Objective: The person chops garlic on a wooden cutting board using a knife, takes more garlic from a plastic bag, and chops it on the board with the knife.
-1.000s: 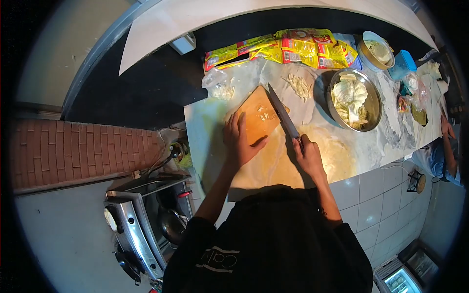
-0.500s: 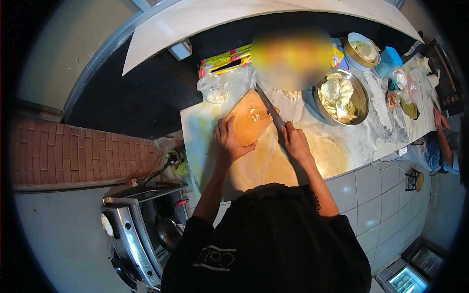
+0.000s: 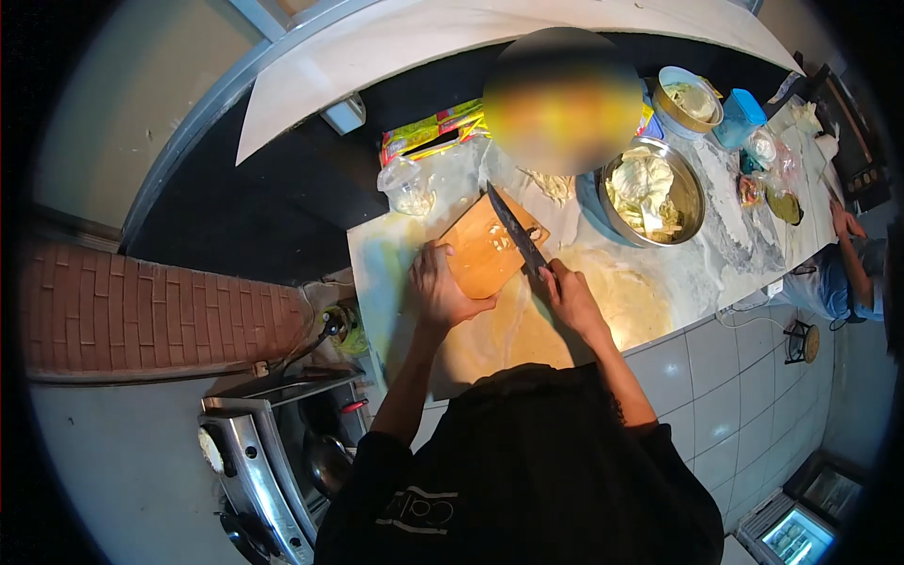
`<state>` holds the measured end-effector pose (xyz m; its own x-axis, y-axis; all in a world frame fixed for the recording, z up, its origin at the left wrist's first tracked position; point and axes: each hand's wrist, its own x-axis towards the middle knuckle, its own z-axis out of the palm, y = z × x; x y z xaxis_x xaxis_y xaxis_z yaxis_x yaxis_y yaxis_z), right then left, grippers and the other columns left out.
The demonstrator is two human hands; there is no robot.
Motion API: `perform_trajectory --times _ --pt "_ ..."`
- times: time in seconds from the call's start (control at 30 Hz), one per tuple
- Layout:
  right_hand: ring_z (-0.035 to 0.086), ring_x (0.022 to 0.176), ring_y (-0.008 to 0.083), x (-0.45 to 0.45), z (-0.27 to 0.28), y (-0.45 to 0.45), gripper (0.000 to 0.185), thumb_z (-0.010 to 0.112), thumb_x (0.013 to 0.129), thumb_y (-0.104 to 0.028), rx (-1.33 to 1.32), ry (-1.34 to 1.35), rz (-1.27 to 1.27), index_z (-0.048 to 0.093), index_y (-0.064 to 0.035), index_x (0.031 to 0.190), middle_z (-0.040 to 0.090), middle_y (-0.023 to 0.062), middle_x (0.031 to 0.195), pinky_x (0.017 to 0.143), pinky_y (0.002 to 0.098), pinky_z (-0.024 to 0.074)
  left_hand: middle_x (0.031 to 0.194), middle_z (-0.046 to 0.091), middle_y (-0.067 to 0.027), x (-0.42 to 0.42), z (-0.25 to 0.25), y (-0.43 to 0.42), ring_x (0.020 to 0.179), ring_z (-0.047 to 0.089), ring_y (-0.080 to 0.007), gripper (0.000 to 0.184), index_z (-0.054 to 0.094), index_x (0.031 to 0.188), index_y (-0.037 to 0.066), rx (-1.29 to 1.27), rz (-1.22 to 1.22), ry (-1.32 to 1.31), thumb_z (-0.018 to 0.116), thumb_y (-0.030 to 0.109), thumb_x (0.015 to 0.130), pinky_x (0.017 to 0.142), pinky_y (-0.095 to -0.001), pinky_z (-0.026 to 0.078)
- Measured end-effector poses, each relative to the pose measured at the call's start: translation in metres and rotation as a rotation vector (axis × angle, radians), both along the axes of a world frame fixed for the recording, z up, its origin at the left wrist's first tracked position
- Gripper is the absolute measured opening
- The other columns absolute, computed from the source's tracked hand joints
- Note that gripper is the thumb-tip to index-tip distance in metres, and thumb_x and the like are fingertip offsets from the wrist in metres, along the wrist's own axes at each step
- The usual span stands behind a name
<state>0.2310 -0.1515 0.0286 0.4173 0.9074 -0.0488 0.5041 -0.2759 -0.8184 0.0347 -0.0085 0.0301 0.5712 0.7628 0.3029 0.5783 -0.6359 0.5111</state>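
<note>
My left hand point(image 3: 450, 290) grips the near left edge of a wooden cutting board point(image 3: 474, 266), thumb along the near side and fingers along the left. In my right hand point(image 3: 574, 299) is the handle of a large dark-bladed knife point(image 3: 513, 224). Its blade lies across the right part of the board, tip toward the far corner. Small pale chopped pieces point(image 3: 498, 239) sit on the board beside the blade. Beyond the board is a pile of pale shreds point(image 3: 554, 185) on the counter. A clear plastic tub or bag point(image 3: 405, 185) with pale bits stands to the left.
A steel bowl point(image 3: 695, 202) holding cabbage point(image 3: 643, 186) stands right of the board. Behind it are another bowl point(image 3: 699, 124) and a blue container point(image 3: 741, 121). Yellow-red packets point(image 3: 433, 130) line the back wall. A metal stove point(image 3: 252, 471) is at lower left; another person's hand point(image 3: 846, 221) rests far right.
The knife has moved left from the board's right edge to over the board, close to the chopped pieces. My left hand still holds the board. The view has shifted slightly.
</note>
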Motion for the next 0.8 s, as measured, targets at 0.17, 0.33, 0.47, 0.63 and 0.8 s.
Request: perform_trajectory --times 0.17,0.33,0.47,0.63,0.8 --pt "0.058 0.069 0.0513 -0.015 0.003 -0.009 0.022 0.052 0.101 -0.017 0.015 0.077 0.028 0.055 0.0044 0.098 0.057 0.0316 0.069 0.059 0.0515 0.0431 0.114 0.048 -0.0133 0.011 0.013 -0.002 0.113 0.047 -0.0359 0.098 0.04 0.118 0.007 0.012 0.01 0.043 0.091 0.045 0.043 0.099 -0.0497 0.035" --pt "0.057 0.067 0.0494 -0.016 0.009 -0.011 0.023 0.051 0.101 -0.018 -0.008 0.131 0.036 0.055 0.0044 0.096 0.057 0.0305 0.069 0.059 0.0492 0.0429 0.111 0.048 -0.0143 0.023 0.027 -0.002 0.113 0.047 -0.0355 0.099 0.039 0.117 0.007 -0.055 -0.013 0.161 0.092 0.043 0.042 0.101 -0.0491 0.033" --pt "0.058 0.067 0.0481 -0.01 -0.002 -0.009 0.024 0.051 0.101 -0.018 -0.001 0.139 0.078 0.055 0.0049 0.097 0.057 0.0295 0.069 0.06 0.0486 0.0433 0.109 0.05 -0.0152 0.031 0.029 -0.001 0.113 0.047 -0.0357 0.096 0.039 0.113 0.007 -0.079 -0.03 0.158 0.093 0.042 0.042 0.1 -0.0498 0.034" --pt "0.055 0.043 0.0248 -0.019 0.019 -0.006 0.026 0.048 0.104 -0.022 -0.173 0.379 0.082 0.056 0.0017 0.095 0.057 0.015 0.058 0.044 0.0388 0.0428 0.107 0.051 -0.0156 0.03 0.02 -0.001 0.112 0.048 -0.036 0.094 0.041 0.11 0.006 -0.104 -0.012 0.151 0.093 0.043 0.04 0.099 -0.0498 0.035" --pt "0.042 0.036 0.0103 -0.018 0.004 0.0 0.031 0.044 0.107 -0.028 -0.129 0.65 0.144 0.052 -0.0013 0.093 0.047 0.0021 0.055 0.036 0.0282 0.0347 0.107 0.051 -0.0163 0.02 0.003 0.004 0.11 0.047 -0.037 0.095 0.042 0.109 0.005 -0.027 -0.017 0.062 0.093 0.043 0.039 0.099 -0.0494 0.035"
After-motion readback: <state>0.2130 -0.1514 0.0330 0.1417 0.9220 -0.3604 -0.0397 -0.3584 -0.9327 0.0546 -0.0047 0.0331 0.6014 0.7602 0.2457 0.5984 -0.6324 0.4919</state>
